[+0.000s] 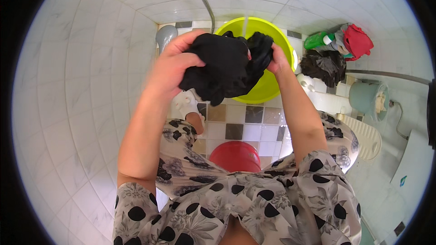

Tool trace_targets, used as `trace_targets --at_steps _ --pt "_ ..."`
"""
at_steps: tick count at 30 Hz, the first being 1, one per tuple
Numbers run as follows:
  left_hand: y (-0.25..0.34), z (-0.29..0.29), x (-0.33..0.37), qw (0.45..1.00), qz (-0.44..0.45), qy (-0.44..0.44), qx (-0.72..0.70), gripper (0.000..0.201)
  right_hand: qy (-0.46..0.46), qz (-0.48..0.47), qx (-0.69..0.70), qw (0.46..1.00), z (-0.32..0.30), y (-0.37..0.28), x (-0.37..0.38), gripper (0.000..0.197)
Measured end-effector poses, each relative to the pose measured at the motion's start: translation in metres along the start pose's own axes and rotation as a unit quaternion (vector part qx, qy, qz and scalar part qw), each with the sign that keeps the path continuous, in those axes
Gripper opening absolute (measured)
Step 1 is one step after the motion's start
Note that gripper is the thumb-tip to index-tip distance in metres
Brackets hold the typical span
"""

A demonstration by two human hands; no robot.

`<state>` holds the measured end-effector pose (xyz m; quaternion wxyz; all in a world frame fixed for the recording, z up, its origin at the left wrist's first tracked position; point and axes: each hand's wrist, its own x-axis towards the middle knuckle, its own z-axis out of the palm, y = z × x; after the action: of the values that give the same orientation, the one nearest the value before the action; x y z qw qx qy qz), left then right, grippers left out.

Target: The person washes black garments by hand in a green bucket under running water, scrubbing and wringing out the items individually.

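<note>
Holding black cloth (pixel 218 66) above a yellow-green basin (pixel 265 90).

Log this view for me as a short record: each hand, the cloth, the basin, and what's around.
Left hand: grips the left side of the black cloth
left hand position: left hand left of the basin
Right hand: right hand grips the cloth's right end
Cloth: bunched, hiding part of the basin
Basin: yellow-green basin, round
Right side: green bottle, black plastic bag
Floor: multicoloured tiles
</note>
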<state>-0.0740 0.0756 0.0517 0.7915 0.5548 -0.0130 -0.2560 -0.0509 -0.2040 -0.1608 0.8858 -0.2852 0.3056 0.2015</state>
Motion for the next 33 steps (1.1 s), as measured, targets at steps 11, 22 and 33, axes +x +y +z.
trace_targets --at_steps 11,22,33 --pt "-0.023 0.019 0.062 0.978 -0.132 0.055 0.155 0.071 -0.047 -0.463 -0.507 0.725 0.121 0.017 -0.088 0.019" --pt "-0.058 0.017 0.076 0.980 -0.122 0.159 0.012 0.021 -0.146 -0.375 -0.598 0.693 0.096 0.044 -0.110 0.020" --pt "-0.001 0.031 0.061 0.997 -0.065 -0.038 0.012 0.035 -0.074 -0.091 -0.013 0.993 0.083 -0.011 -0.078 0.088"
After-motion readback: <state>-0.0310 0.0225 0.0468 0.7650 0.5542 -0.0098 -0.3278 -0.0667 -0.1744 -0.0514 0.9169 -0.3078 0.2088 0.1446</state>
